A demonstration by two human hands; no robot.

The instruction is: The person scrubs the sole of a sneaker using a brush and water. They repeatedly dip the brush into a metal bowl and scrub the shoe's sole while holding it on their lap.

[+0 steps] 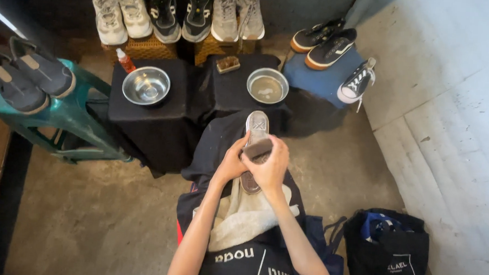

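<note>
Towel (241, 219) 1 (lap) | both hands' grip closed: shoe (257, 130) 1 | bowls 2

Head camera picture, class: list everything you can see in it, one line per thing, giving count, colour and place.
shoe: one, grey sole up, on the lap, held by both hands
brush: one, dark, pressed on the sole under the right hand
towel: one, cream, across the lap
metal bowls: two, silver, on black-draped stands ahead
spray bottle: one, orange, behind the left bowl
spare brush: one, brown, behind the right bowl
sneakers: six, white, black and grey, top row
black sneakers: three, on the blue stool at right
grey shoes: two, on the green chair at left
bag: one, black, floor lower right
left hand: grip on the shoe
right hand: grip on the brush
</note>
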